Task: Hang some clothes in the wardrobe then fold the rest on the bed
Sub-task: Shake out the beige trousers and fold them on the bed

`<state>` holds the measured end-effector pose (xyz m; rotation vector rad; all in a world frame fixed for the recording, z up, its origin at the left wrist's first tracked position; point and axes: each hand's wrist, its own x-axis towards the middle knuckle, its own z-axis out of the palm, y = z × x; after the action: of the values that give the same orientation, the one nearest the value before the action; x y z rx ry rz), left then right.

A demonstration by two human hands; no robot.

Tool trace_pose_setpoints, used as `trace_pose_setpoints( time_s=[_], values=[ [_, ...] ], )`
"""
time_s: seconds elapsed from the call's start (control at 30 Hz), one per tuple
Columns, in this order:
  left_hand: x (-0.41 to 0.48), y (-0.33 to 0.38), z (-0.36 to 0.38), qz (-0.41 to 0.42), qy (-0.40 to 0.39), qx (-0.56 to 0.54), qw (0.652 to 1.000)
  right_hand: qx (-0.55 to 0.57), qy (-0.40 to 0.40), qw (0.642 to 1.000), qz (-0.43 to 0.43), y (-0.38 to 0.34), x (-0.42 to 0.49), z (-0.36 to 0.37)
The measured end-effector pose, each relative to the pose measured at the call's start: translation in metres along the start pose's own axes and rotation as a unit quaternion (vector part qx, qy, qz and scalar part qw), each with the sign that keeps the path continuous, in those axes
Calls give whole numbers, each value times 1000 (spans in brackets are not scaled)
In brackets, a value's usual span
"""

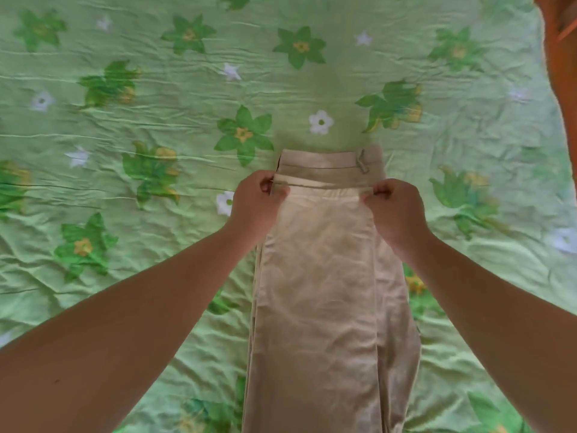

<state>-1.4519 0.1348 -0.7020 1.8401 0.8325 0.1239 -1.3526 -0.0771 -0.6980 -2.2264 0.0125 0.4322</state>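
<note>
1. Trousers (327, 292), beige, lie lengthwise on the bed (125, 120), hem edge brought up near the waistband.
2. Left hand (254, 203) and right hand (395, 207) each pinch a hem corner.
3. Risk: uneven release would skew the fold; wrinkled sheet may snag cloth.

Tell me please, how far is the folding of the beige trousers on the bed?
Done: the beige trousers lie flat and lengthwise on the green flowered bedsheet, apparently with the legs already laid together. In hand: the left hand and right hand each pinch the leg hems, bringing them toward the waistband. Left: finishing this fold. The wardrobe is not visible.
</note>
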Motion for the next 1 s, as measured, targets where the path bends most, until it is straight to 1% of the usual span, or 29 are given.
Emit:
trace_pose_setpoints(
  time_s=[0.07, 0.1, 0.23, 0.3, 0.37, 0.4, 0.43, 0.47, 0.5, 0.57, 0.6, 0.63, 0.67, 0.73, 0.8, 0.9, 1.0],
  values=[
    [14, 4, -1, 17, 6, 0, 1000, -3, 23, 1000, -16, -1, 13, -3],
    [22, 7, -1, 22, 7, 13, 1000, -8, 21, 999, -24, -3, 19, -4],
    [41, 8, 5, 34, -7, 153, 988, -119, -9, 990, -78, -7, 35, 2],
    [42, 6, 8, 42, -18, 204, 978, -158, -2, 982, -99, -8, 34, 6],
    [29, 1, 9, 98, -12, 257, 961, -196, 16, 969, -149, -3, 18, 8],
    [16, -5, 8, 150, -2, 299, 943, -241, 22, 953, -181, 4, 3, 8],
    [-1, -14, 7, 208, -3, 348, 914, -299, 26, 929, -217, 14, -18, 9],
    [-23, -27, 7, 260, -22, 388, 884, -346, 21, 903, -253, 27, -42, 11],
    [-48, -43, 7, 298, -60, 423, 854, -372, 3, 883, -285, 42, -68, 13],
    [-92, -77, 0, 319, -139, 485, 802, -397, -61, 856, -326, 72, -114, 18],
    [-109, -92, -4, 311, -165, 499, 791, -409, -95, 848, -324, 86, -133, 19],
    [-121, -104, -8, 300, -174, 500, 794, -420, -120, 843, -313, 97, -147, 20],
    [-128, -112, -12, 288, -170, 492, 804, -430, -132, 841, -302, 106, -157, 21],
    [-141, -117, -15, 255, -159, 475, 827, -445, -147, 837, -283, 115, -170, 20],
    [-158, -119, -15, 224, -157, 474, 837, -459, -158, 831, -271, 119, -181, 18],
    [-199, -127, -22, 201, -173, 491, 830, -473, -190, 817, -269, 128, -207, 10],
    [-241, -139, -36, 173, -209, 506, 819, -482, -202, 801, -292, 146, -243, -2]
  ],
)
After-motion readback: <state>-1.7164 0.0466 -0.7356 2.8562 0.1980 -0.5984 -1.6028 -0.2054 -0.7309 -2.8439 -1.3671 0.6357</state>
